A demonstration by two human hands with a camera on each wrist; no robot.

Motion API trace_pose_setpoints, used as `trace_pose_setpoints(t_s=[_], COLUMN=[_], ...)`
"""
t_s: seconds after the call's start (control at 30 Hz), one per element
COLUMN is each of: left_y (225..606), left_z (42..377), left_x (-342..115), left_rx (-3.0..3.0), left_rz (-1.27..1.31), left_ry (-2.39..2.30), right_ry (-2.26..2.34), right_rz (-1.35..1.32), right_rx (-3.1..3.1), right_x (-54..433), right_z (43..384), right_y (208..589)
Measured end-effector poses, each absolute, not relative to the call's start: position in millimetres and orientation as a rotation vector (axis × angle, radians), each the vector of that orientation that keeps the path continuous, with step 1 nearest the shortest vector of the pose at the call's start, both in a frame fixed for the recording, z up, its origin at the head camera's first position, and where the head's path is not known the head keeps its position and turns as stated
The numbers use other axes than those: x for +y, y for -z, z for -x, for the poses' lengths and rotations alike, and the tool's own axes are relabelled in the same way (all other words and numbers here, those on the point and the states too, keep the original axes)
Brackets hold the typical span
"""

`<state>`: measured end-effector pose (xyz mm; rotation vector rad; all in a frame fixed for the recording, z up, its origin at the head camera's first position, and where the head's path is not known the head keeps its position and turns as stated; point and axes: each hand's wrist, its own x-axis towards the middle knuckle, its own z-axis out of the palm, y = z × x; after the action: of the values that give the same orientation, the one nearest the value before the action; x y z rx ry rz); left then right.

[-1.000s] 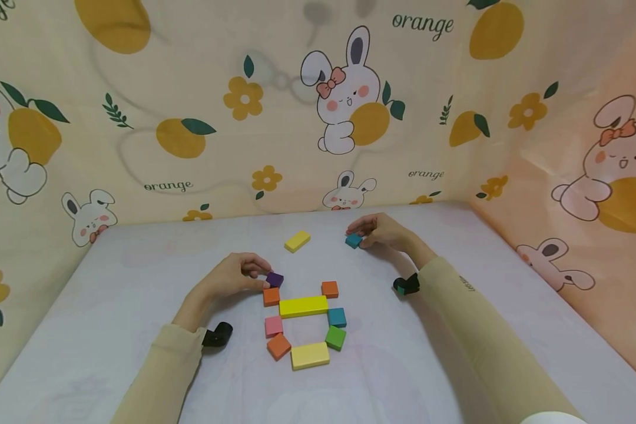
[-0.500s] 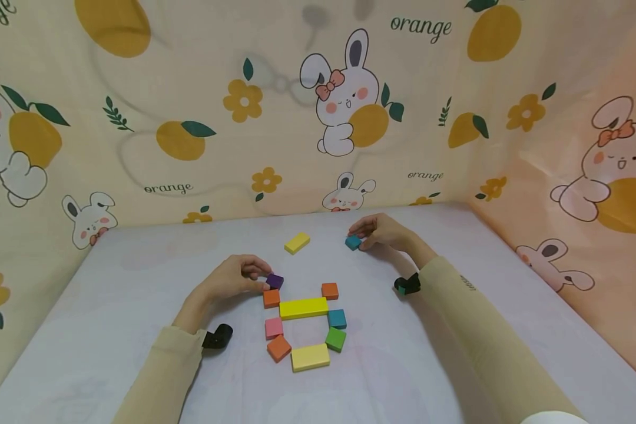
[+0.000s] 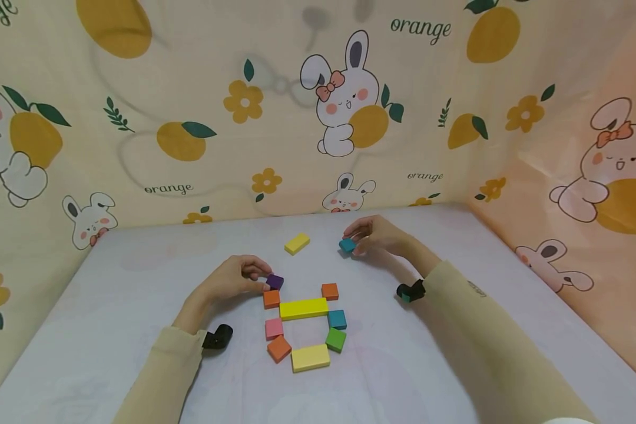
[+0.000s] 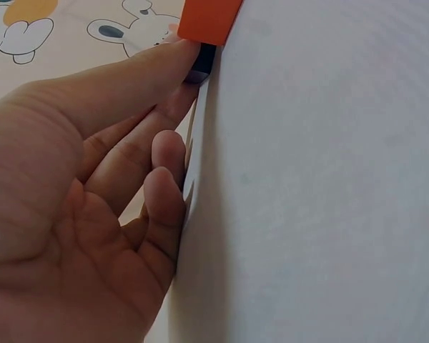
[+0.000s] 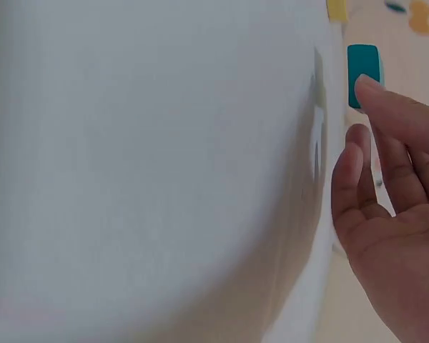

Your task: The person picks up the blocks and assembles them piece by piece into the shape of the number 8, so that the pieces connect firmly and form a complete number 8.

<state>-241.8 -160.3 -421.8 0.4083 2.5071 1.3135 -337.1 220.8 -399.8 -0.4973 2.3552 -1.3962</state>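
My left hand [image 3: 230, 275] pinches a small purple block [image 3: 275, 282] between thumb and fingers, just behind an orange block [image 3: 271, 299]. Seen from the left wrist, that orange block [image 4: 209, 20] hides most of the purple one. Farther back on the right, my right hand [image 3: 381, 234] holds a teal block [image 3: 347, 245] by thumb and fingertips. In the right wrist view the teal block [image 5: 363, 75] appears slightly off the table, the thumb lying on its face. A long yellow block [image 3: 304, 308] lies between the left orange block and another orange block [image 3: 330, 291].
Below the long yellow block, a pink block [image 3: 274, 328], a tilted orange block [image 3: 279, 348], a pale yellow block [image 3: 310, 358], a green block [image 3: 336, 340] and a blue block [image 3: 337, 319] form a ring. A loose yellow block [image 3: 297, 243] lies behind, near the patterned backdrop.
My right hand has moved slightly left and toward me with the teal block. The left hand and the purple block have stayed in place.
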Motion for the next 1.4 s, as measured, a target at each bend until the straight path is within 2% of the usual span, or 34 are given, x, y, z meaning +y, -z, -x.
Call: trace_pose_setpoints(t_s=[0.6,1.4], left_y=[420.5,422.3], left_z=[242.4,243.3], left_x=[-163.6,-159.8], left_rx=[2.517,2.509], left_rz=[-0.423,-0.412], left_ry=[-1.306,-1.302], right_ry=[1.225,1.185], right_rz=[0.822,0.837], right_rx=[2.214,2.185], right_x=[156.6,153.7], right_z=[298.0,297.5], right_y=[388.9,399.1])
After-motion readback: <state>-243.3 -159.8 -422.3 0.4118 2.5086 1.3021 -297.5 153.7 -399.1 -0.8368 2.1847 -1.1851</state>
